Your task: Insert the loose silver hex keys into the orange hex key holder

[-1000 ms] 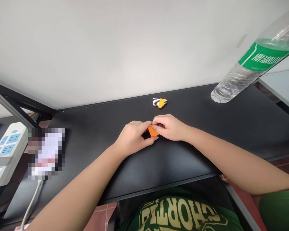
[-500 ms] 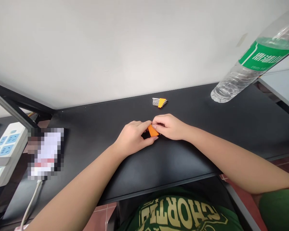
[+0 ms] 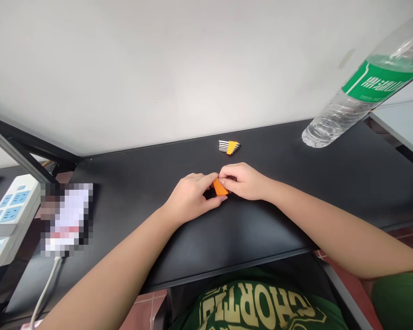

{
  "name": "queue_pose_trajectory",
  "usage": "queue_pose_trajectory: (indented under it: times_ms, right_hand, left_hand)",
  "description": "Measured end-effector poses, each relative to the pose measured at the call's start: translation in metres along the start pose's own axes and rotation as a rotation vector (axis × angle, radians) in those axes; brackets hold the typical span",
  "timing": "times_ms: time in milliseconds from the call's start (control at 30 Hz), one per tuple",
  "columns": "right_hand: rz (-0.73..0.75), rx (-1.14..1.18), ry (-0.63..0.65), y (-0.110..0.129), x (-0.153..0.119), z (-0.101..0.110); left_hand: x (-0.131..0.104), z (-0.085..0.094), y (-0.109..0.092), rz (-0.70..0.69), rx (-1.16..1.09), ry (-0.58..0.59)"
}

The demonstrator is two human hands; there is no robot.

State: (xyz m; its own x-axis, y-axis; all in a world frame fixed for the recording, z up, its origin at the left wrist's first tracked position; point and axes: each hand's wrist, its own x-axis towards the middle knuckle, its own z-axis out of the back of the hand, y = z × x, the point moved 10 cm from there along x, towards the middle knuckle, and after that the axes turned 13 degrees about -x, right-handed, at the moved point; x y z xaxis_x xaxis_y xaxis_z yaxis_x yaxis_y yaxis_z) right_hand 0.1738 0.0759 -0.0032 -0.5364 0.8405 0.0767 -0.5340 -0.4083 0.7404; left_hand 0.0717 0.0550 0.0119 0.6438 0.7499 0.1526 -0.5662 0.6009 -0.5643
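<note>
Between my two hands, low over the black desk, is a small orange plastic holder. My left hand is closed on it from the left, with the thumb at its near edge and the fingers at its far side. My right hand pinches its right side, thumb on the upper face and fingers curled. Whatever sits behind or inside the holder is mostly covered by my fingers. Just beyond my hands lies a similar yellow-orange holder, with several thin silver rods through it that look like hex keys.
A tall water bottle with a green label stands at the back right of the black desk. At left lie a blurred-out phone-like object with a white cable and a power strip. A white wall rises behind.
The whole view has shifted very slightly. Both hands keep the same hold on the orange holder, with hardly any visible movement.
</note>
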Motion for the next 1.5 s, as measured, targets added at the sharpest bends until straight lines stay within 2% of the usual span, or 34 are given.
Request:
queue_pose_trajectory:
  times_ms: [167,400,967,1233,1500]
  right_hand:
    - [0.018,-0.005,-0.002,0.0011,-0.0005,0.0003]
    - [0.082,-0.05,-0.071,0.005,-0.0006,0.004]
    - [0.047,-0.135,-0.096,-0.0003,0.0002,0.0081]
    - [0.07,-0.186,-0.104,-0.0009,0.0008,0.0057]
    - [0.055,-0.129,-0.114,0.0008,0.0011,0.0068]
  left_hand:
    - [0.0001,0.0017,-0.0032,-0.02,0.02,-0.011]
    - [0.0003,0.0003,-0.002,-0.015,0.016,-0.001]
    - [0.0,0.0002,-0.0001,-0.006,-0.008,-0.001]
    - [-0.0003,0.0006,0.0,-0.044,0.001,-0.02]
    - [-0.0026,0.0067,0.0043,-0.015,-0.023,-0.111]
